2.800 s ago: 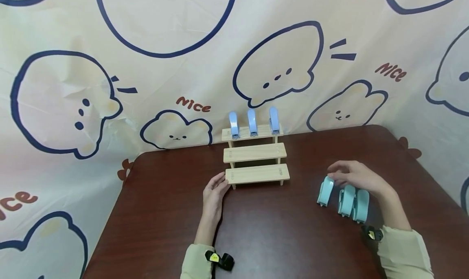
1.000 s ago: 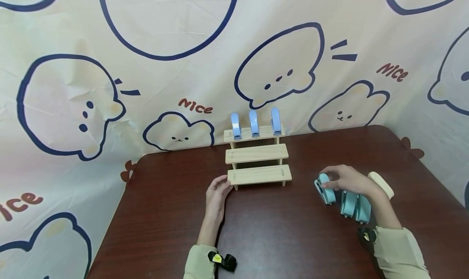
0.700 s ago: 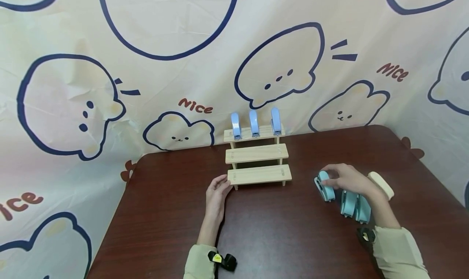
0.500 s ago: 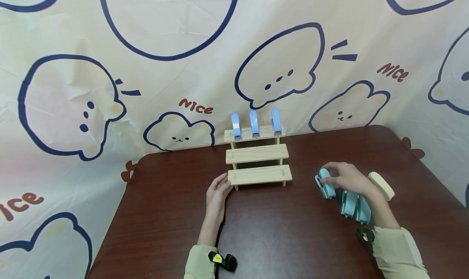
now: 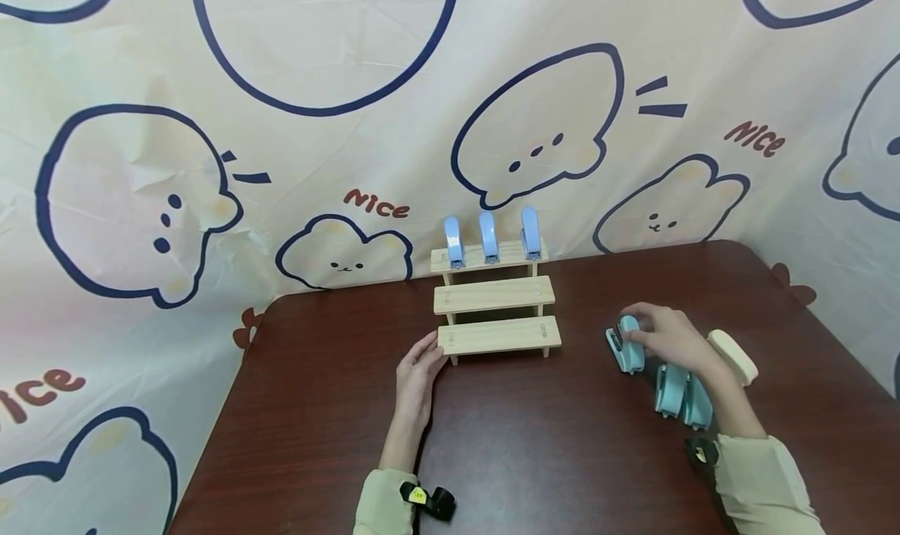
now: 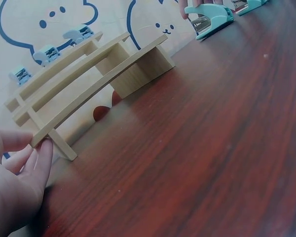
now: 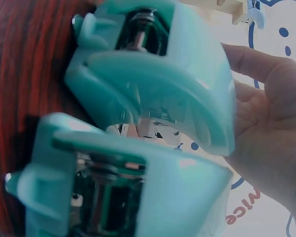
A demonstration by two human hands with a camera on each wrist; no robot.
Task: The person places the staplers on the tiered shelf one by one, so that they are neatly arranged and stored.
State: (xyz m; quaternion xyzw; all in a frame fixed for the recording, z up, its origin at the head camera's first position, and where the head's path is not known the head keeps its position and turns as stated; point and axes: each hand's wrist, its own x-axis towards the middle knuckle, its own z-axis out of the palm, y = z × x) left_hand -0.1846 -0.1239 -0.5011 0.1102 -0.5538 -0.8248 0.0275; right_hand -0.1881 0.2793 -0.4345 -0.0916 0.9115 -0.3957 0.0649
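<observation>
Hand [image 5: 668,337] on probable stapler [image 5: 631,354], "Nice" backdrop [image 5: 394,156]

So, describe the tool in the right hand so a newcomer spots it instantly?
On the dark brown table, look right of the three-step wooden stand. It's the teal stapler-like tool nearest that stand; unlike its two teal neighbours, it's gripped by the right hand.

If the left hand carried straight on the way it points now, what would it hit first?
Most likely the wooden rack: the left hand points at and pinches the left end of its lowest board. Exact depth beyond is hard to judge.
</observation>
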